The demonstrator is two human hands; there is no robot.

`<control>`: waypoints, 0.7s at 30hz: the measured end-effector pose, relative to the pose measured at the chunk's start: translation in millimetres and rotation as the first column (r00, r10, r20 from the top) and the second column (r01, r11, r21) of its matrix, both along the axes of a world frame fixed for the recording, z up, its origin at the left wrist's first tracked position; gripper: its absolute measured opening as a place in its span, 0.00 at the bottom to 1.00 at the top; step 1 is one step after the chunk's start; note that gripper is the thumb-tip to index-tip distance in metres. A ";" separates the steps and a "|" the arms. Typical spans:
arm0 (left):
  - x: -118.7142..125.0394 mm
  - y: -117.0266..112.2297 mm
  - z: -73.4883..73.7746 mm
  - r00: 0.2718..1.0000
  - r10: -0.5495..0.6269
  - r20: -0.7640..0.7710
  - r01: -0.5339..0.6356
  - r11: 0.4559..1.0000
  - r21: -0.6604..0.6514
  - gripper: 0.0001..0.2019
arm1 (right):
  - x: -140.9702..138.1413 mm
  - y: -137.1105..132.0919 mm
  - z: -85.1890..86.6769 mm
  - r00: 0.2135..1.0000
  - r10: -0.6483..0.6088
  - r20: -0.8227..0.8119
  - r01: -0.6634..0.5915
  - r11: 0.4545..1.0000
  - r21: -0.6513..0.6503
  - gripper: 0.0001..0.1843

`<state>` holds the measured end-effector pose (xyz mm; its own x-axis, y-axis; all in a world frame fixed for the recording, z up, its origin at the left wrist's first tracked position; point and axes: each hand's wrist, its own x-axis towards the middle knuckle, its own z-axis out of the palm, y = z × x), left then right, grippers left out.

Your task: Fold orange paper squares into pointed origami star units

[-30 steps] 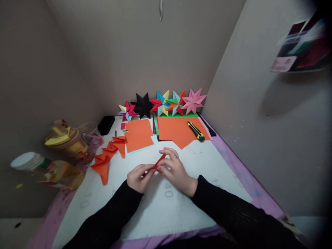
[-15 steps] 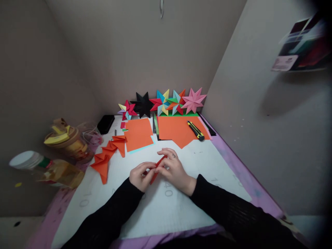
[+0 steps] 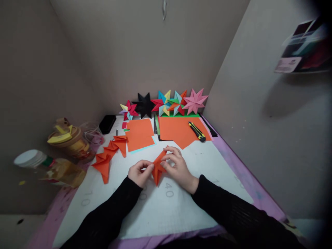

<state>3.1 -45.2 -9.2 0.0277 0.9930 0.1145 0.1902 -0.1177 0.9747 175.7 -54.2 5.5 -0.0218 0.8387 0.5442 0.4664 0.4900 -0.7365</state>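
Between my two hands is a folded orange origami paper piece (image 3: 157, 172), spread into pointed flaps just above the white mat (image 3: 178, 214). My left hand (image 3: 140, 173) pinches its left edge between thumb and fingers. My right hand (image 3: 178, 169) grips the right side and upper tip, thumb against the front folds. Left of my hands lie several folded orange paper pieces (image 3: 102, 166) in a slanting row. Behind them sits a stack of orange paper sheets (image 3: 140, 135).
A yellow and black utility knife (image 3: 197, 131) lies on larger orange sheets (image 3: 173, 128). Several paper stars (image 3: 195, 101) lean on the back wall. At the left are a white-capped bottle (image 3: 62, 171), a lidded cup (image 3: 75, 141) and a black box-like object (image 3: 107, 124).
The orange paper piece has turned from a narrow, edge-on strip to an opened shape with its pointed flaps facing me. Both hands have shifted slightly around it.
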 end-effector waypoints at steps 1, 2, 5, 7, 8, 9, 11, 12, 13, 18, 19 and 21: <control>-0.3 0.8 -0.6 1.000 0.007 0.009 -0.007 1.000 -0.010 0.10 | -1.3 -0.7 -0.6 1.000 0.005 0.005 -0.005 1.000 -0.019 0.02; -0.6 1.5 -1.3 1.000 0.012 0.021 -0.012 1.000 -0.028 0.10 | -2.6 -1.3 -1.3 1.000 0.006 0.008 -0.006 0.999 -0.039 0.03; -0.8 2.4 -3.8 0.998 0.024 0.062 -0.019 0.997 -0.074 0.11 | -5.2 -2.4 -2.8 1.000 -0.003 0.014 0.004 0.997 -0.078 0.03; -0.2 2.5 -5.1 0.996 0.036 0.087 -0.030 0.997 -0.076 0.11 | -5.7 -2.8 -3.1 1.000 -0.008 0.028 0.010 0.997 -0.082 0.02; 0.3 2.5 -5.6 0.993 0.045 0.107 -0.036 0.996 -0.078 0.11 | -5.8 -3.0 -3.2 0.999 -0.012 0.040 0.015 0.997 -0.080 0.02; 0.8 2.5 -5.9 0.990 0.054 0.133 -0.043 0.996 -0.081 0.11 | -5.8 -3.3 -3.2 0.999 -0.018 0.052 0.022 0.996 -0.081 0.02; 1.8 2.6 -6.3 0.978 0.070 0.198 -0.052 0.994 -0.095 0.11 | -6.0 -4.0 -3.4 0.997 -0.030 0.065 0.036 0.994 -0.102 0.02; 2.2 2.7 -6.3 0.971 0.076 0.228 -0.054 0.993 -0.101 0.11 | -6.1 -4.4 -3.6 0.997 -0.032 0.064 0.040 0.992 -0.122 0.02; 2.6 2.8 -6.1 0.964 0.081 0.252 -0.056 0.993 -0.104 0.12 | -6.3 -4.8 -3.9 0.998 -0.032 0.057 0.040 0.988 -0.148 0.02; 2.4 3.9 -4.1 0.947 0.109 0.303 -0.082 0.992 -0.099 0.11 | -7.2 -3.7 -7.0 0.998 -0.017 -0.066 -0.002 0.958 -0.285 0.06; 2.0 4.3 -3.9 0.946 0.106 0.307 -0.082 0.993 -0.091 0.11 | -7.5 -2.8 -7.7 0.994 0.001 -0.112 -0.035 0.951 -0.306 0.07; 1.0 5.0 -4.5 0.947 0.090 0.308 -0.072 0.995 -0.069 0.10 | -8.4 -0.6 -8.8 0.970 0.068 -0.232 -0.148 0.927 -0.345 0.07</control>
